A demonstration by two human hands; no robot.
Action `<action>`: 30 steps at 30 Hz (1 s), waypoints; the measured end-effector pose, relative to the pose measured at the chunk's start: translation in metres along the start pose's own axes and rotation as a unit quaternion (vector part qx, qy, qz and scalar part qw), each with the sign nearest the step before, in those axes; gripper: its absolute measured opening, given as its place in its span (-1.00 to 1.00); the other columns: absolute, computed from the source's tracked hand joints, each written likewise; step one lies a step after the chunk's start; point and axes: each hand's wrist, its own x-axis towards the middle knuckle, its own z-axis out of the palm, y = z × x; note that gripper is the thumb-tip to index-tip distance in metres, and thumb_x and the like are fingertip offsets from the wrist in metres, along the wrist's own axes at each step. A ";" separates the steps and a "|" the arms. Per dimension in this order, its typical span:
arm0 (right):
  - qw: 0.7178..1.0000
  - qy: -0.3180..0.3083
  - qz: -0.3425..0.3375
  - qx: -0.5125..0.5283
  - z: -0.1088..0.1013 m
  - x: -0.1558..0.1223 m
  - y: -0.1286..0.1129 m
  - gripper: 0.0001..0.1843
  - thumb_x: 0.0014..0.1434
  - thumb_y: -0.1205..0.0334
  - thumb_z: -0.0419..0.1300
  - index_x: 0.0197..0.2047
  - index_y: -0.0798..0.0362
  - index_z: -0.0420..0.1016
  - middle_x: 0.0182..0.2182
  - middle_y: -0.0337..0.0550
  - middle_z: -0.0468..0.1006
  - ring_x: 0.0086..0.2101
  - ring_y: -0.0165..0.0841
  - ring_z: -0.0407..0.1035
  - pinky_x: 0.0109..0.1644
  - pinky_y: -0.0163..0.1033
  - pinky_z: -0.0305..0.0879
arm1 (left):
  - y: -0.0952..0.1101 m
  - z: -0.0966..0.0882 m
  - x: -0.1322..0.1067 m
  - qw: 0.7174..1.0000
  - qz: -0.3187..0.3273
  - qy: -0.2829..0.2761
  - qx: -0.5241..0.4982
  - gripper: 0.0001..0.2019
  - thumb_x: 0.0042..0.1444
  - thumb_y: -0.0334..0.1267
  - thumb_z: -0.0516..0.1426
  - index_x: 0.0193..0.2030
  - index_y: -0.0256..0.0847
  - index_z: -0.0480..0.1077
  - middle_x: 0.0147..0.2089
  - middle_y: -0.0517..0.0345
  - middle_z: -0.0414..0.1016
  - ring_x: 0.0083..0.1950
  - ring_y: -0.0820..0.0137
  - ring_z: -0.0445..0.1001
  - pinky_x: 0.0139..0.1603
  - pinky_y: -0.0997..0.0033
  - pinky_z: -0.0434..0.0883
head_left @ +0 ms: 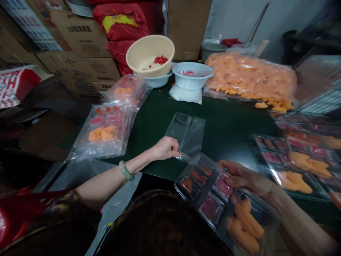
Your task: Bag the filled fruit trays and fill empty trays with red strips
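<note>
My left hand, wearing a green jade bangle, pinches the near edge of a clear plastic bag lying flat on the dark green table. My right hand grips a black compartment tray holding orange fruit slices and red pieces. The tray's corner sits close to the bag's mouth, outside it. Filled clear packs lie to the left, and more trays lie to the right.
A cream basin of red pieces stands at the table's back, beside a white bowl. A large bag of orange slices lies back right. Cardboard boxes and red sacks are stacked behind. A dark, hair-like shape blocks the bottom centre.
</note>
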 end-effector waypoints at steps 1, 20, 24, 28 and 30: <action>1.000 0.003 0.001 0.003 0.000 -0.003 0.001 -0.65 0.02 0.19 0.26 -0.25 0.05 0.14 -0.52 -0.22 0.52 -0.62 -0.42 0.42 -0.65 -0.48 0.19 | 0.001 0.005 0.000 0.999 -0.033 0.040 0.007 -0.61 -0.12 -0.18 0.28 -0.70 -0.28 0.17 -0.57 0.30 0.24 -0.52 0.56 0.19 -0.47 0.52 0.08; 0.999 -0.018 -0.009 0.031 0.011 -0.004 0.010 -0.68 0.00 0.20 0.26 -0.29 0.05 0.17 -0.56 -0.20 0.54 -0.66 -0.43 0.40 -0.66 -0.51 0.14 | 0.028 0.016 -0.002 0.991 0.018 0.004 0.133 -0.90 -0.06 -0.46 0.05 -0.51 -0.22 0.21 -0.46 0.23 0.28 -0.47 0.49 0.22 -0.47 0.51 0.11; 0.998 -0.047 -0.015 0.041 0.015 0.004 0.010 -0.70 0.02 0.24 0.24 -0.28 0.06 0.16 -0.55 -0.20 0.54 -0.68 -0.45 0.38 -0.66 -0.52 0.15 | 0.036 0.029 -0.002 0.988 0.027 0.095 0.121 -0.88 0.05 -0.36 0.07 -0.49 -0.23 0.24 -0.51 0.26 0.25 -0.51 0.51 0.20 -0.49 0.50 0.09; 0.999 -0.014 -0.021 0.023 0.015 0.003 0.011 -0.71 0.05 0.23 0.22 -0.27 0.05 0.14 -0.53 -0.21 0.55 -0.65 -0.46 0.40 -0.64 -0.52 0.18 | 0.040 0.024 0.001 0.985 0.078 0.099 0.116 -0.89 0.14 -0.32 0.04 -0.31 -0.25 0.38 -0.44 0.19 0.35 -0.43 0.50 0.30 -0.42 0.50 0.18; 0.999 0.018 -0.033 0.025 0.013 -0.001 0.011 -0.69 0.03 0.21 0.24 -0.28 0.05 0.15 -0.55 -0.25 0.53 -0.65 -0.44 0.41 -0.64 -0.51 0.20 | 0.043 0.017 0.001 0.980 0.116 0.072 0.141 -0.80 0.19 -0.31 -0.02 -0.19 -0.24 0.42 -0.37 0.13 0.38 -0.37 0.47 0.34 -0.37 0.48 0.22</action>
